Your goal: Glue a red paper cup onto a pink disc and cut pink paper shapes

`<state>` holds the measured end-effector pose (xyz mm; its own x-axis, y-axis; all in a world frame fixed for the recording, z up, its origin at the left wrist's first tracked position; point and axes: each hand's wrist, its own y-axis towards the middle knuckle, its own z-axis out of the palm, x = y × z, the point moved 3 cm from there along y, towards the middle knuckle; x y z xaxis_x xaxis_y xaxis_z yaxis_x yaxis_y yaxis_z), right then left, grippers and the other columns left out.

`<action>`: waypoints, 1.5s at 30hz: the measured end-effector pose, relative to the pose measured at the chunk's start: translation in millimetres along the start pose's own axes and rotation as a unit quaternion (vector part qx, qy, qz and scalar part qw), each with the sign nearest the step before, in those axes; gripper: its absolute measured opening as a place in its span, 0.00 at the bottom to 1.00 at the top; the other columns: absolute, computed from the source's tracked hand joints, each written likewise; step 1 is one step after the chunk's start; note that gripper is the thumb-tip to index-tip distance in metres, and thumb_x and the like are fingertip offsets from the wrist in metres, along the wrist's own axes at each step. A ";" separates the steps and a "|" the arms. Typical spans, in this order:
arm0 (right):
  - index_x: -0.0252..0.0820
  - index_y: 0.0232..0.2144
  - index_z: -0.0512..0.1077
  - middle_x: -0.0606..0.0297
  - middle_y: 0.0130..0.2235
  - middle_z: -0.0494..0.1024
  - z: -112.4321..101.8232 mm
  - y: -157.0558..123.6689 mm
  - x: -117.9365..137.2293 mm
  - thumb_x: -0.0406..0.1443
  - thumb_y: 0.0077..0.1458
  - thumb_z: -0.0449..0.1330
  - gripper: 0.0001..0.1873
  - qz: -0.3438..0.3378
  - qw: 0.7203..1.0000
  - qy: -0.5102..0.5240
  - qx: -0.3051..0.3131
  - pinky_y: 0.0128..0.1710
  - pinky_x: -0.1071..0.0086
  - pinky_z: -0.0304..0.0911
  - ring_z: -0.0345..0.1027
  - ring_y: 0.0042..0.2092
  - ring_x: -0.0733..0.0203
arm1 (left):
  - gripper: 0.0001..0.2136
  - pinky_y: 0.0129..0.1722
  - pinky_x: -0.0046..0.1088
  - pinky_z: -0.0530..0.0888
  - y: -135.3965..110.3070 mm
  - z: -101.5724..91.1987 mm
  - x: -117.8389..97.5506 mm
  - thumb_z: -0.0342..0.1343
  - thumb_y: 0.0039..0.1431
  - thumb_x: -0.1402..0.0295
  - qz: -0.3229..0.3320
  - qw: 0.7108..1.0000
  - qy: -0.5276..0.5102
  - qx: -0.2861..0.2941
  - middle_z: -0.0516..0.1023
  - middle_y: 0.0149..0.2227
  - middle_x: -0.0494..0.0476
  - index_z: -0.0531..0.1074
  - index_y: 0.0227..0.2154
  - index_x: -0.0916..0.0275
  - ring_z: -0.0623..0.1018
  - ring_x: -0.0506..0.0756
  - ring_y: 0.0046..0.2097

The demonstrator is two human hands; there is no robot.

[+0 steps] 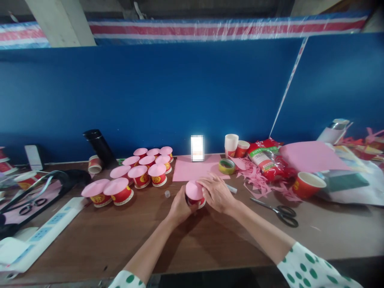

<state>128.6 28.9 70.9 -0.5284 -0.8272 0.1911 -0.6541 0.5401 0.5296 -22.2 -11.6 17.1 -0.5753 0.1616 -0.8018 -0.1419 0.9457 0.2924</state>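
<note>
My left hand [179,208] is wrapped round a red paper cup [201,203] that stands on the table in front of me. A round pink paper disc [193,190] covers the top of this cup. My right hand [218,194] lies over the disc's right edge, its fingers stretched out and touching it. Most of the cup is hidden by the hands and the disc. To the left stand several red cups [139,177] with gold marks, upside down, each with a pink disc on top. A small clear cap [167,194] lies near my left hand.
Pink paper [186,168] lies behind the cup, beneath a phone [197,149]. Rightward are a tape roll [227,166], stacked cups [231,145], pink paper strips [255,174], a red package [267,158] and black-handled scissors [282,212]. A white power strip [51,230] lies front left.
</note>
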 end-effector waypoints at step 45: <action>0.39 0.45 0.68 0.59 0.46 0.73 -5.8 -23.4 6.3 0.28 0.54 0.46 0.18 0.060 0.993 0.060 -0.083 0.55 0.54 0.50 0.60 0.51 0.56 | 0.26 0.38 0.34 0.69 -2.7 5.8 3.5 0.60 0.39 0.68 -0.007 0.999 -0.001 -0.037 0.73 0.40 0.58 0.62 0.44 0.63 0.73 0.57 0.40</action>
<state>143.6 10.2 64.5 -0.5224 -0.7768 0.3516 -0.4871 0.6103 0.6247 -19.2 -12.0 10.4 -0.5713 0.1497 -0.8069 -0.2085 0.9245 0.3191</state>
